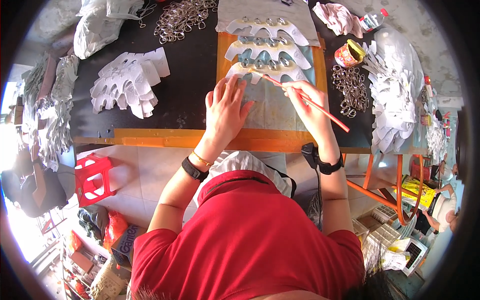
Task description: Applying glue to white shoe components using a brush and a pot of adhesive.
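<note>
My right hand grips a thin red-handled brush like a pen. The tip of the brush rests on the nearest white scalloped cut-out piece, by a yellowish smear. My left hand lies with its fingers stretched out at that piece's left end, fingertips touching its lower edge. Beyond it are two more such pieces, a middle one and a far one, both with metal rings along them. Several metal rings also sit along the nearest piece.
A stack of white cut-outs lies left on the black table. Metal rings are piled at the far left and at the right, below a red-and-yellow tub. White strips hang over the right side. A red stool stands below left.
</note>
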`<act>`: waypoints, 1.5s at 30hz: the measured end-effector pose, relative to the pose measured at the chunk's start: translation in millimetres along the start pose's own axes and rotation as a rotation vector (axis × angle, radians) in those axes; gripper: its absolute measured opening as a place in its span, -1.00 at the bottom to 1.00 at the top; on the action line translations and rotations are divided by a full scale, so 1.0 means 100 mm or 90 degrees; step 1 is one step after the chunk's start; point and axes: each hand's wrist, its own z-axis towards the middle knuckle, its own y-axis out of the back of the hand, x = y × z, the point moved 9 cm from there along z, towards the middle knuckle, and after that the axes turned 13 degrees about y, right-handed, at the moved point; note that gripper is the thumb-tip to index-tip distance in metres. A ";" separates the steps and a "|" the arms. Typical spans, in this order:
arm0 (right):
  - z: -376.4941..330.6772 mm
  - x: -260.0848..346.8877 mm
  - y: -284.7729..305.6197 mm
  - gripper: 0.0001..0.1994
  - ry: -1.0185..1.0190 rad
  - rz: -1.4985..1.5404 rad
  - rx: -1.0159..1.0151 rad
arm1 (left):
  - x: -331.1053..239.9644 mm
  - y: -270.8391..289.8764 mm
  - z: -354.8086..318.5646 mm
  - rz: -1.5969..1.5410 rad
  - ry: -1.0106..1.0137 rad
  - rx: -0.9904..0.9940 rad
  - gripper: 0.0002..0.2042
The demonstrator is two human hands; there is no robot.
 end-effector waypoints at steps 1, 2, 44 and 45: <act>0.01 0.04 0.02 -0.89 0.025 -0.004 -0.003 | 0.00 0.00 0.00 0.000 0.000 0.000 -0.53; 0.01 0.06 0.04 -0.89 0.025 -0.004 -0.003 | 0.01 -0.01 -0.01 0.001 0.000 -0.004 -0.53; -0.05 -0.54 2.40 -0.80 0.010 -0.313 -0.445 | -0.06 -0.01 0.00 0.075 -0.007 0.022 -0.53; -0.10 -0.50 2.43 -0.79 -0.005 -0.288 -0.466 | -0.07 -0.01 0.01 0.076 -0.010 0.020 -0.53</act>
